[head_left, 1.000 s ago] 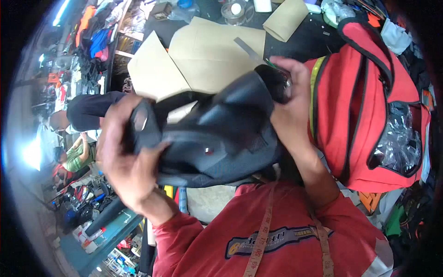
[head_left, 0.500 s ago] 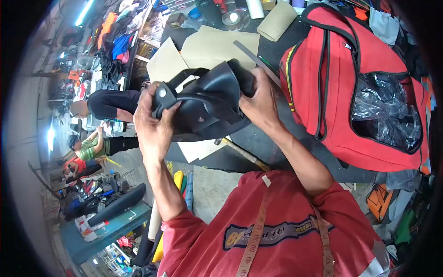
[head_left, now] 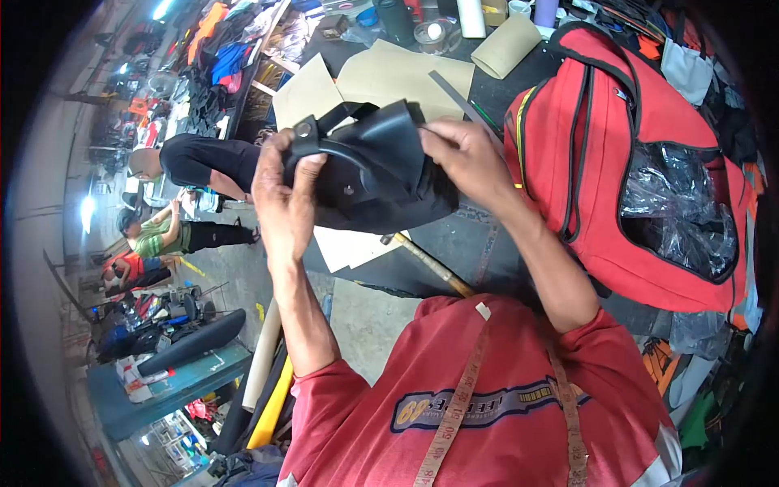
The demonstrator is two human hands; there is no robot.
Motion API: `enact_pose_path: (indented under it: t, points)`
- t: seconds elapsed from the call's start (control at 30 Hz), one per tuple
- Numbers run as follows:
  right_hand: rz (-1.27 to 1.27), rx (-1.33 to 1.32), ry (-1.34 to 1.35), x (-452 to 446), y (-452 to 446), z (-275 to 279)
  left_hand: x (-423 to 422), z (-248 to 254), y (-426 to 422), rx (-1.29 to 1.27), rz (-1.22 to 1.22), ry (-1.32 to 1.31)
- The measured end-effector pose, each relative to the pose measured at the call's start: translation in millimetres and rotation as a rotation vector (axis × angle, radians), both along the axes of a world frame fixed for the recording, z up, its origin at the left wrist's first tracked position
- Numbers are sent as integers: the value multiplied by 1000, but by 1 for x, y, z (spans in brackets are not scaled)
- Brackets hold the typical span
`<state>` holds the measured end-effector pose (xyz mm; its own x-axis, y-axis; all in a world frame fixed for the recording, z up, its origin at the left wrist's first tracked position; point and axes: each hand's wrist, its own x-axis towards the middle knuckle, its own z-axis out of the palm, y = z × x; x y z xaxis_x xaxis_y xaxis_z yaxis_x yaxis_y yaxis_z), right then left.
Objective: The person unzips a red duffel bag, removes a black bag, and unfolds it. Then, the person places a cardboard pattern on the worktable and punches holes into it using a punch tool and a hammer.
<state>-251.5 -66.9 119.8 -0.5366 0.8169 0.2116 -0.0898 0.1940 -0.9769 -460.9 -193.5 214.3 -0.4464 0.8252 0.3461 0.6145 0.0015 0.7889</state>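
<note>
A black leather-like bag (head_left: 377, 199) with a strap and metal snaps is held up over the dark table, in front of my chest. My left hand (head_left: 284, 191) is closed on its left side, thumb and fingers pinching the strap end beside a round snap. On the right, my right hand (head_left: 471, 162) pinches the upper edge of the bag's raised flap. Beneath the bag lies a hammer (head_left: 430, 264) with a wooden handle, next to pale paper pieces (head_left: 345, 250).
A large red bag (head_left: 600, 162) stands at the right. Brown paper patterns (head_left: 406, 77), a metal ruler (head_left: 462, 97) and a paper roll (head_left: 507, 47) lie at the back. Several people are at the left, one in a dark shirt (head_left: 199, 162). A measuring tape (head_left: 454, 406) hangs over the red shirt.
Both hands have raised the black bag away from my body and turned it. The hammer has come into view beneath it. My right hand has shifted to the flap's upper edge.
</note>
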Motion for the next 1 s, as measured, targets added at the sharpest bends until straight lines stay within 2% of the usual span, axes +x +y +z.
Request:
enact_pose_path:
  t: [0.03,0.07,0.17,0.2,0.27,0.3,0.33,0.37,0.43,0.47,0.53,0.57,0.63,0.73,0.77,0.8,0.83,0.87,0.93,1.0]
  points:
    - [76,-248,44,5,6,-5,-3,4,-2,-8,14,4]
    - [135,-331,83,13,18,-10,-5,9,-4,-3,6,130]
    - [400,-473,182,30,42,-12,-12,10,-9,-12,-12,122]
    - [398,-471,181,30,45,-9,-15,11,-9,6,-43,132]
    - [407,-157,176,25,48,-6,-20,14,-12,47,-110,90]
    - [461,8,86,18,55,-7,-31,12,-11,69,-171,58]
    - [470,10,90,14,56,-8,-46,8,-10,90,-229,28]
    - [452,137,4,9,54,0,-59,5,-7,137,-287,12]
    - [420,360,-182,3,54,20,-78,7,-7,136,-214,-66]
    - [435,368,-179,-3,53,22,-86,8,-7,138,-200,-53]
    - [435,559,-163,-18,53,24,-106,9,-7,162,-311,15]
    - [411,580,-204,-22,48,28,-113,10,-10,122,-344,-6]
    - [483,592,-176,-32,45,32,-123,12,-29,-9,-247,-170]
    - [583,650,-130,-43,42,39,-134,15,-49,-37,-243,-24]
    - [604,658,-196,-42,38,45,-133,18,-57,-57,-245,13]
    - [624,668,-263,-42,33,49,-121,24,-65,-18,-200,118]
    - [592,717,-203,-41,28,47,-105,28,-76,21,-154,223]
    - [608,715,-202,-39,23,46,-70,44,-91,-14,18,431]
    - [535,733,-201,-32,15,42,-10,49,-116,33,183,483]
    - [522,701,-197,-24,11,38,47,48,-133,-42,-6,286]
